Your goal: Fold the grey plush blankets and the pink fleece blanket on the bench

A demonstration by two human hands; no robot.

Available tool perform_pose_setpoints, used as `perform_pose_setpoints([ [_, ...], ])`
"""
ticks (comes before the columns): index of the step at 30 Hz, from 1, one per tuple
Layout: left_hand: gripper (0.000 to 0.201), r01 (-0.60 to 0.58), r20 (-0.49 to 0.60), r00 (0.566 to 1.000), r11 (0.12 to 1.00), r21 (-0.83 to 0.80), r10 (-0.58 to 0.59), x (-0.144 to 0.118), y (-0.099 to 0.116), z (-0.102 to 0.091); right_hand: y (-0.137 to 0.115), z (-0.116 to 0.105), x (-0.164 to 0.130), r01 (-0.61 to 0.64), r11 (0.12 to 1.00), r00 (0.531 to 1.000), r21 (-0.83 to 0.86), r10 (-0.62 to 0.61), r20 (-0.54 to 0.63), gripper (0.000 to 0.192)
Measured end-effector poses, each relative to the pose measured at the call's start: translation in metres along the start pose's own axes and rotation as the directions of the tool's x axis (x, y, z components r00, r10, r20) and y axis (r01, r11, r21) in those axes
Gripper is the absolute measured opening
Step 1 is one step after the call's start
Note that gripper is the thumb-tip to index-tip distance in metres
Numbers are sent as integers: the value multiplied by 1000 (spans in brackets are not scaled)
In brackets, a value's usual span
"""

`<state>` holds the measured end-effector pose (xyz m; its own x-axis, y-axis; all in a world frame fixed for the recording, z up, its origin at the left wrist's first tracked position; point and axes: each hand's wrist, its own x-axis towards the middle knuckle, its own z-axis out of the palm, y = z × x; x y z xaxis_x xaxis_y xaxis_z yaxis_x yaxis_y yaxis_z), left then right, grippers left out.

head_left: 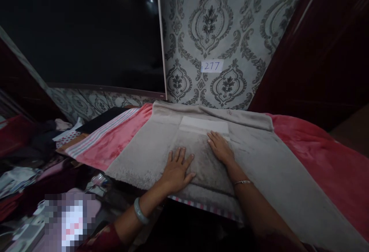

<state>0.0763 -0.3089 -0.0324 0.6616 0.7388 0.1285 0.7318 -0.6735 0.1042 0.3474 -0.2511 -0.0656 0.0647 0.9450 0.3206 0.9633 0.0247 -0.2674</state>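
A grey plush blanket [138,148] is flanked by red plush fabric [311,140].
On it, the left hand [176,173] is spread wide; the right hand [221,148] is laid open, fingers closer together.

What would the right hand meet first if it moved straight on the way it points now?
Probably the pale patch on the grey fabric. The fingers of the right hand lie at its near edge, perhaps already touching.

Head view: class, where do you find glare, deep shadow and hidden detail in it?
In the head view, two bright spots glare on the dark screen; in the head view, the light is dim, with deep shadow below the near edge of the grey cloth; also in the head view, coarse pixel blocks hide detail at lower left.
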Motion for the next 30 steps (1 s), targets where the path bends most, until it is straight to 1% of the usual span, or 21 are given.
perform_pose_setpoints([
  [4, 70, 51, -31, 998, 998, 30, -50, -24, -9, 2, -2, -4, -1, -15, 1000, 1000, 7, 15, 26, 51],
  [7, 69, 71, -12, 997, 997, 7, -71, -39, -14, 1, -7, -13, -2, -39, 999, 997, 8, 38, 63, 51],
  [10, 62, 88, 2, 996, 995, -55, -88, -47, -22, -6, -13, -25, -1, -77, 997, 991, 15, 75, 115, 51],
  [12, 55, 90, -14, 996, 991, -97, -91, -49, -26, -14, -18, -34, -1, -95, 995, 984, 20, 91, 154, 52],
  [13, 52, 86, -29, 996, 990, -114, -89, -48, -28, -18, -21, -37, -3, -82, 996, 982, 21, 77, 170, 53],
  [14, 51, 78, -42, 996, 989, -127, -84, -48, -29, -20, -25, -41, -6, -46, 999, 982, 22, 41, 186, 52],
  [16, 52, 57, -49, 997, 987, -147, -65, -46, -31, -22, -35, -45, -16, 79, 996, 968, 31, -84, 235, 51],
  [18, 53, 39, -30, 999, 986, -161, -44, -46, -31, -17, -48, -46, -34, 214, 975, 930, 62, -223, 291, 52],
  [20, 55, 29, -28, 999, 985, -170, -34, -47, -33, -9, -64, -46, -57, 294, 951, 892, 101, -311, 328, 56],
  [23, 56, 11, -68, 997, 981, -192, -24, -50, -38, 1, -92, -45, -96, 365, 917, 857, 163, -399, 326, 61],
  [26, 59, -14, -74, 997, 971, -238, -3, -52, -48, 2, -118, -49, -134, 418, 873, 828, 252, -480, 289, 63],
  [28, 59, -31, -60, 998, 962, -272, 16, -51, -53, -3, -126, -57, -150, 452, 812, 783, 368, -559, 273, 64],
  [29, 58, -34, -57, 998, 959, -282, 19, -50, -55, -7, -125, -63, -154, 460, 776, 762, 432, -594, 256, 63],
  [30, 56, -30, -61, 998, 959, -283, 14, -48, -55, -11, -120, -69, -154, 458, 750, 760, 476, -609, 228, 62],
])
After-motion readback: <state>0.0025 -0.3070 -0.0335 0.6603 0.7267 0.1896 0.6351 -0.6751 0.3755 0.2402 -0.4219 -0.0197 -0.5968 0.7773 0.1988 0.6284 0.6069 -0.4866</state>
